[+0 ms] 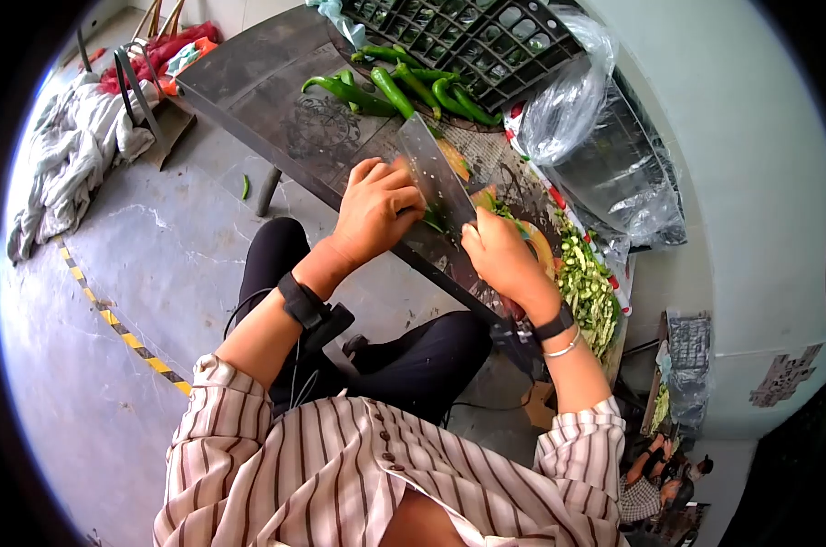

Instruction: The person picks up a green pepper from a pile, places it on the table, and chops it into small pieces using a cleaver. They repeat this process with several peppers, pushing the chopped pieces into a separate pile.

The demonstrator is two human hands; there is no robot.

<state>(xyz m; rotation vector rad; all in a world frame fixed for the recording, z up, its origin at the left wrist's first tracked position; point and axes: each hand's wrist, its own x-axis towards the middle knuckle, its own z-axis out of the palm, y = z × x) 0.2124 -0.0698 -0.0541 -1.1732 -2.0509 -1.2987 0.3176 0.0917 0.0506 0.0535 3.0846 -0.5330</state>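
Observation:
My right hand [509, 255] is closed around the handle of a large cleaver [437, 173], whose broad blade stands between my two hands above the table. My left hand [376, 205] is at the left side of the blade, fingers curled; a bit of green pepper [431, 221] shows below it, partly hidden. Several whole green peppers [390, 91] lie beyond the blade. Sliced green pepper [584, 292] is heaped to the right of my right hand, beside a patterned board [539, 246] mostly covered by hand and blade.
A black plastic crate [486, 46] and clear plastic wrapping [568, 100] stand at the table's [249, 73] far side. Cloth [75, 137] lies on the floor at left, near one pepper [246, 187]. Another person [645, 483] is at lower right.

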